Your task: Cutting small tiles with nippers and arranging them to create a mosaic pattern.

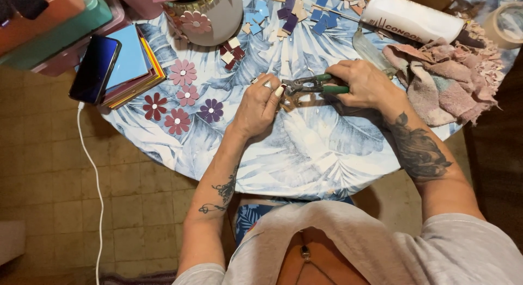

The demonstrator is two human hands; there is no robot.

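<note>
**Green-handled nippers working at a small tile piece**

Green grips are showing between the fingers of the right hand (366,84), which is wrapping closed around the handles of a pair of nippers (313,85) held level above the table (305,154). The metal head of the tool is pointing toward the left hand (262,104), whose fingers are pinching together on a small brownish piece (287,103) right at the tool's head; the piece is too small and shaded to say whether the blades are touching it. Both hands are hovering over the middle of the round table, which is wearing a blue and white leaf-print cloth.

Left of the hands, six flower shapes (183,72) in pink, maroon and purple are lying flat on the cloth. Beyond them a dark phone (95,69) is resting on a stack of coloured sheets (133,64), with a white cable (90,170) hanging to the floor. Loose blue and purple tile bits (294,15) are lying at the far edge, and a pink rag (447,81) is lying bunched at the right.
</note>
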